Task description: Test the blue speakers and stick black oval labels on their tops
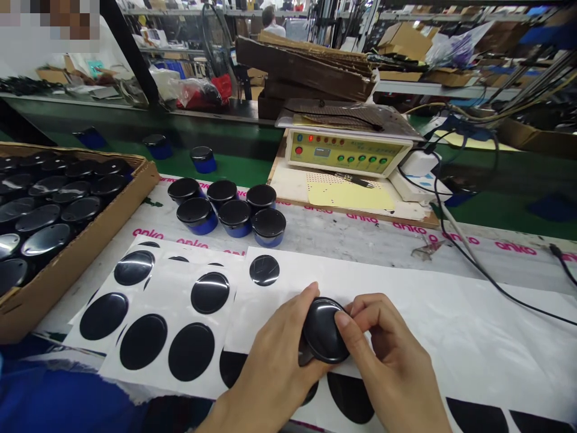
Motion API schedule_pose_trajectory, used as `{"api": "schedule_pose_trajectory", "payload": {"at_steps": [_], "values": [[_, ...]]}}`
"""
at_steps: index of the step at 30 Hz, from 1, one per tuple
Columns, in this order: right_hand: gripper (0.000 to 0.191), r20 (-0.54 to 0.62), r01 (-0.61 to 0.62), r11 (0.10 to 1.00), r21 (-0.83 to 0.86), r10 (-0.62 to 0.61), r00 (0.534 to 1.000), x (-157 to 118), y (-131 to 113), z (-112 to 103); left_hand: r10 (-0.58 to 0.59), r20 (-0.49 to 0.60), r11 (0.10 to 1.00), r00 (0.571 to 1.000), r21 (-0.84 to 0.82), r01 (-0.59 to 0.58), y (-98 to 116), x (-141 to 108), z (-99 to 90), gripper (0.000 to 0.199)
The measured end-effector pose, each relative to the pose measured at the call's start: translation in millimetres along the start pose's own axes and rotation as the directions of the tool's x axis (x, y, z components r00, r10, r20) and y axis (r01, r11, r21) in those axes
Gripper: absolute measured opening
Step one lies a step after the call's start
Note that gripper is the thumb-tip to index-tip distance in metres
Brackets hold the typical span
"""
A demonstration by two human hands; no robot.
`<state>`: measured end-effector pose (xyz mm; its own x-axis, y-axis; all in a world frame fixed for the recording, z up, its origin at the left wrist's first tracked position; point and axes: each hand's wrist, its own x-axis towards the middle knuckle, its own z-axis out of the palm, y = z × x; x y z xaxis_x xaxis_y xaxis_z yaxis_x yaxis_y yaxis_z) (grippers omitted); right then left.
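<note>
A round black glossy piece [325,331] is held over the white sheets in front of me. My left hand [282,355] wraps round its left side and underside. The thumb and fingers of my right hand [387,343] pinch at its right edge. Sheets with round black stickers [192,352] lie to the left of my hands, and a single black disc [264,270] sits on the white backing [279,310] just beyond them. Further back stand several round black-topped pieces with blue sides [269,227], grouped close together.
At the left, a cardboard box [103,234] holds many black-topped pieces. Behind the work surface, a yellow control unit [345,153] sits on a board, with cables [473,264] trailing right. A person [273,24] is far back. More blue-sided pieces [202,159] rest on the green strip.
</note>
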<state>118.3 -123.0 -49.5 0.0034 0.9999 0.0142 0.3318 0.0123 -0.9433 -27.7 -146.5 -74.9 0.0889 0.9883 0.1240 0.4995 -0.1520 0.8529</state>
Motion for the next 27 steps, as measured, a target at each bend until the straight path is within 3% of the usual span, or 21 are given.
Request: {"api": "schedule_pose_trajectory", "payload": {"at_steps": [3, 6, 9, 11, 12, 14, 15, 18, 20, 23, 25, 27], "values": [[0.029, 0.022, 0.058, 0.997, -0.044, -0.057, 0.998, 0.2, 0.6, 0.2, 0.038, 0.006, 0.998, 0.999, 0.050, -0.038, -1.4, 1.7, -0.4, 0.080], [0.028, 0.107, 0.189, 0.960, -0.205, -0.170, 0.980, 7.4, 0.5, -9.3, 0.146, 0.032, 0.979, 0.989, 0.140, -0.149, -4.1, -1.7, 3.3, 0.080], [0.040, 0.168, 0.370, 0.773, -0.515, -0.332, 0.928, 26.9, -0.3, -33.0, 0.226, 0.060, 0.934, 0.972, 0.269, -0.234, -3.1, -8.7, 2.5, 0.072], [0.046, 0.147, 0.405, 0.640, -0.653, -0.417, 0.897, 43.8, -1.8, -50.6, 0.244, 0.100, 0.912, 0.965, 0.314, -0.264, 3.6, -4.8, -9.8, 0.062], [0.046, 0.156, 0.418, 0.617, -0.666, -0.433, 0.888, 51.8, -3.0, -57.2, 0.258, 0.121, 0.900, 0.958, 0.331, -0.284, 9.0, 3.2, -21.1, 0.056], [0.039, 0.279, 0.488, 0.644, -0.590, -0.404, 0.871, 63.8, -6.8, -62.2, 0.292, 0.123, 0.863, 0.948, 0.393, -0.317, 21.9, 35.6, -53.5, 0.050], [0.033, 0.382, 0.532, 0.669, -0.519, -0.375, 0.845, 67.2, -9.3, -60.3, 0.260, 0.084, 0.849, 0.962, 0.454, -0.269, 27.8, 59.7, -73.1, 0.050], [0.018, 0.674, 0.630, 0.696, -0.344, -0.285, 0.682, 68.0, -19.4, -41.6, 0.048, -0.062, 0.748, 0.997, 0.664, 0.005, 33.6, 150.7, -129.7, 0.052], [0.017, 0.794, 0.681, 0.675, -0.284, -0.232, 0.561, 66.2, -27.3, -25.6, -0.032, -0.066, 0.715, 0.997, 0.696, 0.069, 26.4, 209.4, -153.3, 0.050], [0.020, 0.871, 0.748, 0.630, -0.208, -0.229, 0.435, 70.0, -37.4, -5.8, -0.096, -0.052, 0.683, 0.994, 0.723, 0.104, 10.8, 265.9, -162.0, 0.038], [0.025, 0.885, 0.787, 0.597, -0.158, -0.268, 0.381, 78.1, -41.4, 4.6, -0.104, -0.015, 0.677, 0.995, 0.731, 0.081, 5.5, 277.1, -158.6, 0.036], [0.027, 0.894, 0.817, 0.563, -0.126, -0.293, 0.340, 88.4, -42.7, 14.7, -0.081, 0.065, 0.688, 0.995, 0.726, 0.009, 6.3, 269.6, -155.3, 0.037]]}}
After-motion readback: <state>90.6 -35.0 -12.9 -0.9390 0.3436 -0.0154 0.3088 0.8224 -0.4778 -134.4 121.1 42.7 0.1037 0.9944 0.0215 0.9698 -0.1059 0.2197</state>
